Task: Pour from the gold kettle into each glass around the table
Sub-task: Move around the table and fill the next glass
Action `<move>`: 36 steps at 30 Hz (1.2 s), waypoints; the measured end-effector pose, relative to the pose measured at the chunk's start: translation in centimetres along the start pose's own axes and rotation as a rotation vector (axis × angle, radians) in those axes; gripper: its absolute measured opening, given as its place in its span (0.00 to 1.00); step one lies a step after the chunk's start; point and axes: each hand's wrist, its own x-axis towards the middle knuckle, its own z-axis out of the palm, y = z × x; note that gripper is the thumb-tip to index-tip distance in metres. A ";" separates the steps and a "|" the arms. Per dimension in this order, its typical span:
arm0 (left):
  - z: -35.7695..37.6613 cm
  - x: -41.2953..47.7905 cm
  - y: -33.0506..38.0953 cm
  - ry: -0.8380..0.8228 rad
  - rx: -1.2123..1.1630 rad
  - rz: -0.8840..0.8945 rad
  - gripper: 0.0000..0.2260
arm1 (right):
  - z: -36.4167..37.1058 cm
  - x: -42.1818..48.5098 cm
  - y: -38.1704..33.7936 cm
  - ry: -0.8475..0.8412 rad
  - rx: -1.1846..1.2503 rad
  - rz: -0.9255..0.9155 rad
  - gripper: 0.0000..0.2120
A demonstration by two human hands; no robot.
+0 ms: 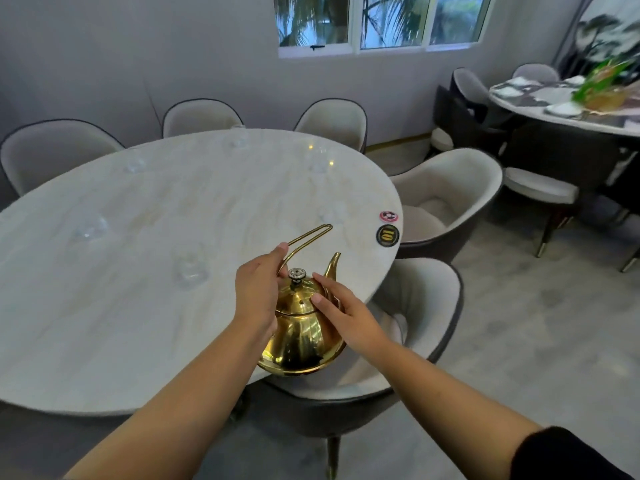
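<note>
gold kettle (301, 337) upright on the table (138, 306), near right edge, spout pointing away toward two round discs (388, 234). left hand (258, 292) grips its wire handle (308, 235); right hand (343, 310) lies flat against the lid (299, 301). glass (190, 268) nearby left.

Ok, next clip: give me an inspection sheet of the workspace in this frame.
Surface: pale oval marble table.
Job's things: kettle at the near edge, lid on; clear glasses spaced round the table, contents unclear.
Clutter: two round discs by the right edge.
Fingers: left hand grips the kettle handle; right hand rests straight fingers on the lid.
Cables: nothing seen.
Surroundings: padded chairs, windows, a second table, laid.
</note>
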 end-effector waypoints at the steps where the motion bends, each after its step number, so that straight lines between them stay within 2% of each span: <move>1: 1.6 -0.1 -0.2 0.010 -0.002 0.002 0.18 | -1.7 0.3 0.3 -0.017 -0.009 0.003 0.23; 9: 13.0 0.7 -1.4 0.079 -0.096 -0.028 0.18 | -13.8 3.8 1.5 -0.115 -0.049 -0.002 0.22; 15: 18.6 3.1 -2.6 0.129 -0.112 -0.024 0.18 | -19.0 7.4 2.7 -0.162 -0.028 -0.007 0.22; 22: 23.0 7.6 -3.4 0.227 -0.100 -0.005 0.17 | -21.9 13.8 4.7 -0.243 0.012 -0.012 0.22; 27: 25.0 10.7 -3.5 0.327 -0.113 0.016 0.19 | -23.3 19.2 5.3 -0.361 0.006 -0.037 0.22; 36: 26.7 14.2 -2.2 0.513 -0.100 0.022 0.20 | -23.6 25.6 4.6 -0.544 -0.089 -0.076 0.23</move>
